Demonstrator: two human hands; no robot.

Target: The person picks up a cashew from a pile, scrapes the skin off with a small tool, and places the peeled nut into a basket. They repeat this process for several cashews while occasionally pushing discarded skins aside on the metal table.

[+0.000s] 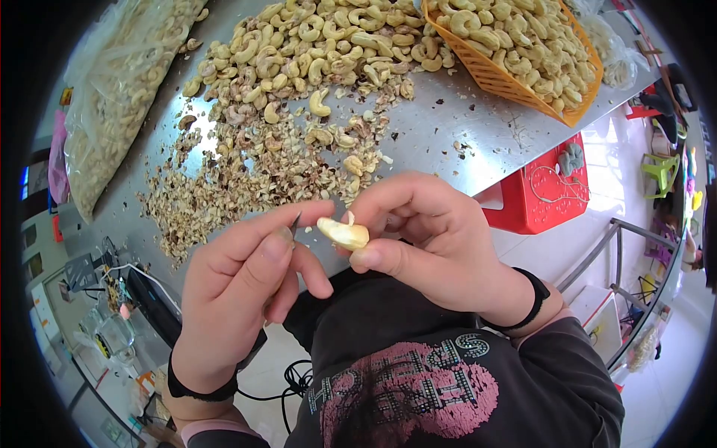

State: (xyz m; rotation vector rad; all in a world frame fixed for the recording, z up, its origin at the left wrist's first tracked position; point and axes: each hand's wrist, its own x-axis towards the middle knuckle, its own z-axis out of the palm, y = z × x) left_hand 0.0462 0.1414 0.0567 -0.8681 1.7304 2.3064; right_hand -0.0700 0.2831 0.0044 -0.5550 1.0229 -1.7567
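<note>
My right hand [433, 239] pinches a pale cashew nut [345, 234] between thumb and fingers, with a small flake standing up from its top. Close beside it, my left hand [250, 269] is closed on a small pointed blade [296, 222]; only the dark tip shows past the thumb, and the rest is hidden in the fingers. The tip and the nut are slightly apart. Beyond my hands, a heap of cashews [314, 37] lies on the metal table [426, 142], with broken bits and peeled skins [231, 179] spread nearer to me.
An orange basket [515, 82] full of cashews stands at the table's far right. A clear plastic bag [119, 89] of cashews lies at the left. A red stool [549, 187] is beyond the right edge, and a metal rail [616, 257] stands farther right.
</note>
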